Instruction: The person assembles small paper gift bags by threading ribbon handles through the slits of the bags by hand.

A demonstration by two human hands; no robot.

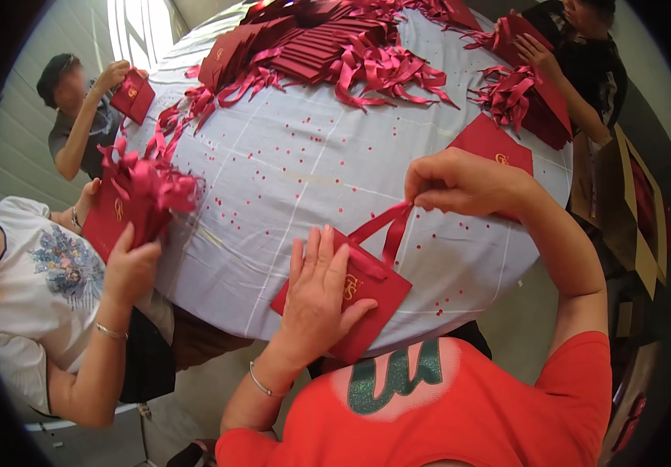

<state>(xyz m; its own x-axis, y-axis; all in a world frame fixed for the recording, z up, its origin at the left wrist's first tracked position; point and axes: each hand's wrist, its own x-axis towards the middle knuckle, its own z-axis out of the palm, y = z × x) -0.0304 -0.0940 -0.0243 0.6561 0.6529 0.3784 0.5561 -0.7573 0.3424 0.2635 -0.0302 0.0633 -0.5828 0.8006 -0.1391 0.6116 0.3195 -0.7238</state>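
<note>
A red paper gift bag (378, 300) with a gold emblem lies flat near the table's front edge. My left hand (316, 300) rests on it with fingers stretched out flat, covering its left part. From the bag's top edge a red ribbon handle (394, 233) rises in a taut loop. My right hand (448, 183) pinches the top of that loop between thumb and fingers, above and to the right of the bag. Partly behind my right wrist lies another red gift bag (491, 144).
Small red paper dots (296, 148) are scattered over the white tablecloth (273, 241). At the back is a heap of red bags (304, 50) with ribbons. Co-workers hold bags at the left (117, 218), far left (133, 95) and far right (534, 101). An open cardboard box (623, 202) stands at the right.
</note>
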